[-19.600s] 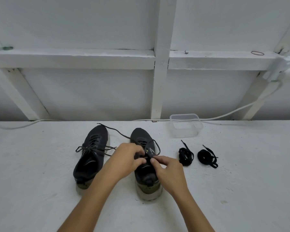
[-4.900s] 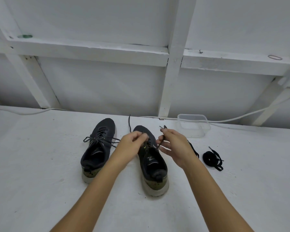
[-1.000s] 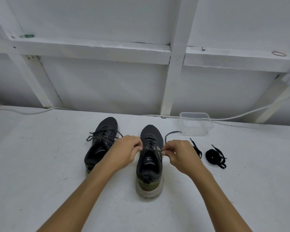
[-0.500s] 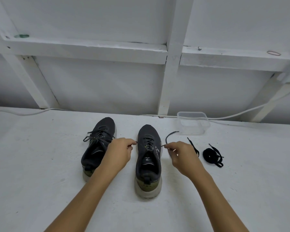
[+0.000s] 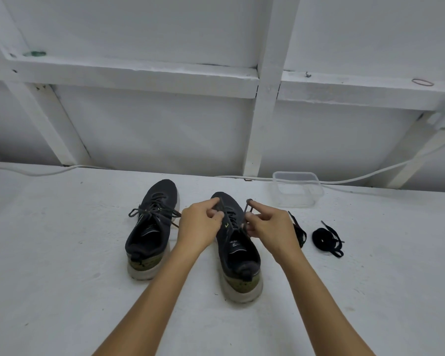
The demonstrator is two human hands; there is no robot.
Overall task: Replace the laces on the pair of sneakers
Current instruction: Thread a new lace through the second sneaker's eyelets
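Two dark sneakers stand side by side on the white surface, heels toward me. The left sneaker [image 5: 149,227] has its grey lace tied in a bow. Both hands are over the right sneaker [image 5: 238,250]. My left hand [image 5: 199,224] pinches one end of its grey lace [image 5: 233,222] above the toe. My right hand [image 5: 269,224] pinches the other end, which loops up past my fingers. Two coiled black laces lie to the right: one [image 5: 299,232] partly behind my right hand, the other [image 5: 325,238] in full sight.
A clear plastic container [image 5: 297,188] stands behind the laces near the wall. A white cable [image 5: 370,176] runs along the back edge of the surface. White wooden framing rises behind it, with a rubber band [image 5: 423,82] on the ledge.
Both hands have come back together over the right sneaker's toe, after pulling the lace ends apart sideways half a second ago. The sneakers and spare laces have not moved.
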